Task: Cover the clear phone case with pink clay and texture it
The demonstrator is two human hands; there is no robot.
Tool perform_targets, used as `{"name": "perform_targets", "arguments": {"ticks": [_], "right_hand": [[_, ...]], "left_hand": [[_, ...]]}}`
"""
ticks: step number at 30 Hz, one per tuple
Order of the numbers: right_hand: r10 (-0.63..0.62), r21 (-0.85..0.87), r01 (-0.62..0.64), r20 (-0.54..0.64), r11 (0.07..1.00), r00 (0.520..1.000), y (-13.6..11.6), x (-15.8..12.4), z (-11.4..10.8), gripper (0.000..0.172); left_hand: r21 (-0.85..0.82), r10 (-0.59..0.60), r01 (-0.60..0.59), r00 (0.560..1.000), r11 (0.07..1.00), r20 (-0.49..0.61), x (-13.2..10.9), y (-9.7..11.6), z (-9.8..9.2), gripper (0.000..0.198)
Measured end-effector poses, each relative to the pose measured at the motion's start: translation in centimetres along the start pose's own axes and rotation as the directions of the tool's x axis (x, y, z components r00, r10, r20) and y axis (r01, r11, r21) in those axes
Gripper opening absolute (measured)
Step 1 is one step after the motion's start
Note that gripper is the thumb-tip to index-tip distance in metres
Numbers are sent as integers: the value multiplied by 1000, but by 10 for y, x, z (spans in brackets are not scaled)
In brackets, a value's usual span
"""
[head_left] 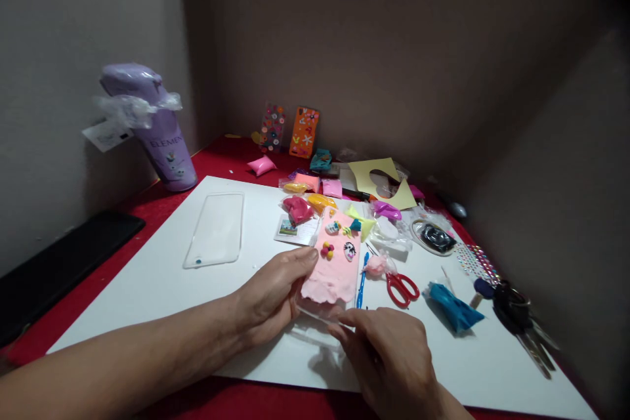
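My left hand (273,295) grips the left edge of a clear phone case (335,262) covered with a pink clay layer and small clay decorations. At the near end of that case, my right hand (388,351) pinches the bare clear part with its fingertips. The case is held just above a white board (162,275). Beside it on the right lie a blue tool (361,279) and red scissors (401,285).
A second clear phone case (216,230) lies on the board to the left. Clay packets in pink, yellow and teal crowd the back. A purple bottle (157,128) stands at the left, keys (516,315) and a teal clay bag (453,308) at the right.
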State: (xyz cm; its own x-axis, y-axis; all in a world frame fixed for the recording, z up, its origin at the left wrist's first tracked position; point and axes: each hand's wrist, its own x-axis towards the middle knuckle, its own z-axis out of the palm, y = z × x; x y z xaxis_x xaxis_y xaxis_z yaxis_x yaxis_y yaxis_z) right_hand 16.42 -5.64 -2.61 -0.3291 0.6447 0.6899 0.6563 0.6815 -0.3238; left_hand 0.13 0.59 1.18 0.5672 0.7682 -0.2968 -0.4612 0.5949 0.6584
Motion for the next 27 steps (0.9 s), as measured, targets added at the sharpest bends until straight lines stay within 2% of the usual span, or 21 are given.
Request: {"name": "perform_targets", "arguments": {"ticks": [4,8,16,21,27], "right_hand": [[4,-15,-4,-5,1000,1000,-1,2,-1,10],[6,2,-6,-10,1000,1000,-1,2,-1,6],[31,15,-31,5,999,1000,0,-1,-1,10],[-15,32,15,8,999,1000,-1,2,-4,7],[-34,6,34,54,999,998,-1,2,-4,19]], "left_hand": [[-22,-14,14,1000,1000,3,0,0,-1,20],[-13,-6,6,1000,1000,8,0,0,0,22],[59,-8,10,999,998,-44,-1,1,4,26],[78,-11,14,999,997,-35,0,-1,1,27],[104,-20,21,1000,994,-7,1,-2,-2,23]]}}
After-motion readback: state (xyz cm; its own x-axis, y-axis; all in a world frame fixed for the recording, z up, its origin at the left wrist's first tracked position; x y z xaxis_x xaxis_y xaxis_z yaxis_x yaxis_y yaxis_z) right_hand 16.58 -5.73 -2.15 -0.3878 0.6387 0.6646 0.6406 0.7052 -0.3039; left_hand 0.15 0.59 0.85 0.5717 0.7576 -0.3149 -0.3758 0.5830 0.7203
